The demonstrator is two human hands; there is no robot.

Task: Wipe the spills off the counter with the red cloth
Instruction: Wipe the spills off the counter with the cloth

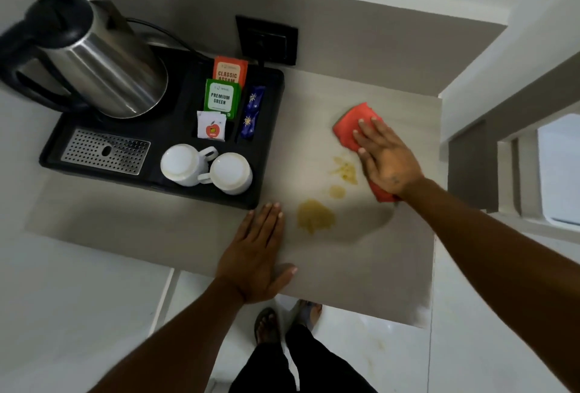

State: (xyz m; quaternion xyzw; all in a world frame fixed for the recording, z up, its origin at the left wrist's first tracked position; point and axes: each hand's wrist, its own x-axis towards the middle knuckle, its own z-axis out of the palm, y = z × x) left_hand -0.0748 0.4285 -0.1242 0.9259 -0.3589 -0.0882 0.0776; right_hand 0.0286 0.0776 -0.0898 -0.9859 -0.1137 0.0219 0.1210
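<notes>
The folded red cloth [350, 124] lies flat on the grey counter [361, 267] near its right side. My right hand [387, 157] presses down on the cloth with fingers spread, covering its near half. Yellowish-brown spills sit just left of the cloth: a smeared patch [345, 169], a small spot [337, 191] and a larger blot [314, 215]. My left hand [255, 254] rests flat on the counter near its front edge, left of the larger blot, holding nothing.
A black tray [175, 132] on the left of the counter carries a steel kettle [103, 59], two upturned white cups [207, 168], tea sachets [221, 99] and a metal drip grid [105, 152]. A wall socket [266, 40] is behind. The counter's right edge is close to the cloth.
</notes>
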